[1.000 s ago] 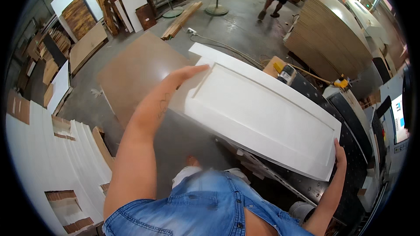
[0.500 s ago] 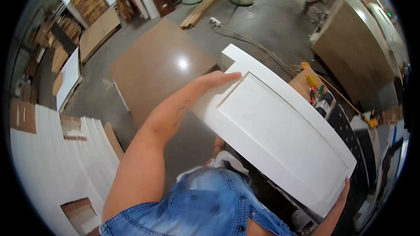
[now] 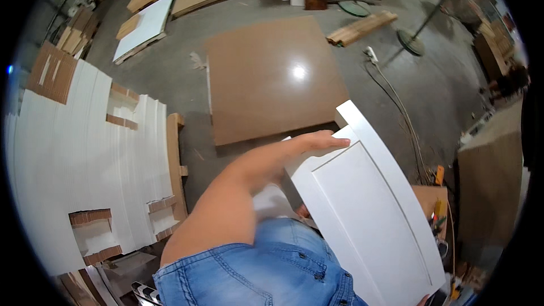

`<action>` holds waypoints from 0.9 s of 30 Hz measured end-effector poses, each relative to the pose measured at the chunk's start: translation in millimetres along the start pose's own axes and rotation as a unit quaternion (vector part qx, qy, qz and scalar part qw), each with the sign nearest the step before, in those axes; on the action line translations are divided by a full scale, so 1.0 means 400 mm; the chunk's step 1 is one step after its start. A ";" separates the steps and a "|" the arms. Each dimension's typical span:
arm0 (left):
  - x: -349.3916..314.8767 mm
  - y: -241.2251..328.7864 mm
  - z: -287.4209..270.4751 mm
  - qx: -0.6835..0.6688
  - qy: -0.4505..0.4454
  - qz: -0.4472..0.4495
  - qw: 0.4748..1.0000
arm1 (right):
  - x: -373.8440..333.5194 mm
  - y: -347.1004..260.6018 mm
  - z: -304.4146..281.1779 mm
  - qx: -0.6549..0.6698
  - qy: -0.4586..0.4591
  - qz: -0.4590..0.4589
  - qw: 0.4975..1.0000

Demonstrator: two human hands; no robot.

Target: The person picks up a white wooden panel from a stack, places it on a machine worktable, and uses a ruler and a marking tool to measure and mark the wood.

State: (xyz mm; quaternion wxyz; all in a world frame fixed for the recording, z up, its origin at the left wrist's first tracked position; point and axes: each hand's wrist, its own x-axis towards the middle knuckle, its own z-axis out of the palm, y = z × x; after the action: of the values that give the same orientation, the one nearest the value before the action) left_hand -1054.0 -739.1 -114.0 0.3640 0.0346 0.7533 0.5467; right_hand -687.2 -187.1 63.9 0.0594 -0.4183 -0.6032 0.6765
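Note:
A white furniture piece (image 3: 368,215) with a recessed panel front and a raised rim spans the space in front of my body, tilted lengthwise from far to near right. My left hand (image 3: 328,140) grips its far end, the fingers lying over the corner beside the recess. At the lower edge of the view only a sliver of my right hand (image 3: 424,301) shows, against the near end of the same piece; most of its fingers are hidden. The underside of the piece is out of sight.
A large brown board (image 3: 272,73) lies low ahead. Stacked white panels (image 3: 85,153) with cut-outs stand at left. A cable (image 3: 399,105) crosses the floor at right, near wooden strips (image 3: 362,28), a round-based stand (image 3: 411,42) and a tall board stack (image 3: 490,175). Hand tools (image 3: 437,215) lie right.
My view has swung to the right-hand side's opposite, leftward, so the white stack shows more. The furniture piece now sits lower and steeper in view, still in my hands.

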 end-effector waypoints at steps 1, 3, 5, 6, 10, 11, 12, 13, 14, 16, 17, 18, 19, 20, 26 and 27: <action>0.017 -0.034 -0.067 -0.035 0.010 0.050 0.998 | 0.022 -0.019 0.086 -0.007 -0.010 -0.007 1.000; 0.057 -0.077 -0.204 -0.050 0.042 0.014 0.998 | 0.049 -0.050 0.252 -0.017 -0.023 -0.018 0.999; 0.012 -0.075 -0.357 -0.069 0.095 0.005 0.993 | 0.078 -0.073 0.422 -0.024 -0.039 -0.018 0.999; -0.012 -0.065 -0.435 -0.070 0.108 0.003 0.992 | 0.088 -0.098 0.495 -0.027 -0.043 -0.025 0.998; -0.080 -0.090 -0.723 -0.211 0.128 0.027 0.969 | 0.128 -0.158 0.772 -0.027 -0.078 -0.042 0.996; -0.083 -0.143 -0.788 -0.220 0.142 0.012 0.965 | 0.161 -0.190 0.847 -0.028 -0.095 -0.050 0.994; -0.128 -0.157 -0.865 -0.236 0.155 -0.005 0.959 | 0.187 -0.222 0.925 -0.033 -0.108 -0.049 0.992; -0.149 -0.171 -0.928 -0.275 0.128 -0.002 0.953 | 0.203 -0.246 1.010 -0.030 -0.115 -0.051 0.992; -0.168 -0.188 -0.974 -0.300 0.178 -0.012 0.937 | 0.204 -0.277 1.118 -0.021 -0.127 -0.044 0.991; -0.232 -0.190 -1.077 -0.321 0.186 -0.014 0.929 | 0.479 -0.297 1.108 -0.012 -0.310 0.020 0.951; -0.248 -0.203 -1.098 -0.337 0.227 0.008 0.914 | 0.512 -0.307 1.189 -0.053 -0.309 -0.011 0.950; -0.282 -0.184 -1.124 -0.321 0.265 0.032 0.909 | 0.556 -0.315 1.282 -0.090 -0.315 -0.049 0.944; -0.284 -0.225 -1.168 -0.327 0.288 0.042 0.899 | 0.601 -0.335 1.383 -0.117 -0.295 -0.036 0.948; -0.283 -0.253 -1.214 -0.342 0.298 0.027 0.891 | 0.644 -0.356 1.479 -0.145 -0.272 -0.020 0.951; -0.195 -0.424 -1.450 -0.337 0.395 -0.038 0.854 | 0.982 -0.416 2.046 -0.215 -0.365 -0.009 0.906; -0.176 -0.462 -1.480 -0.335 0.418 -0.066 0.842 | 1.000 -0.422 2.171 -0.225 -0.387 0.004 0.894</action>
State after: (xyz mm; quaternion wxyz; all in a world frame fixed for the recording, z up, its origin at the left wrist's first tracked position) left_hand -1285.5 -1317.2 -153.8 0.0397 -0.3708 0.6058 0.7028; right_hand -1569.5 -574.0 -55.1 -0.2773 -0.1282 -0.7125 0.6317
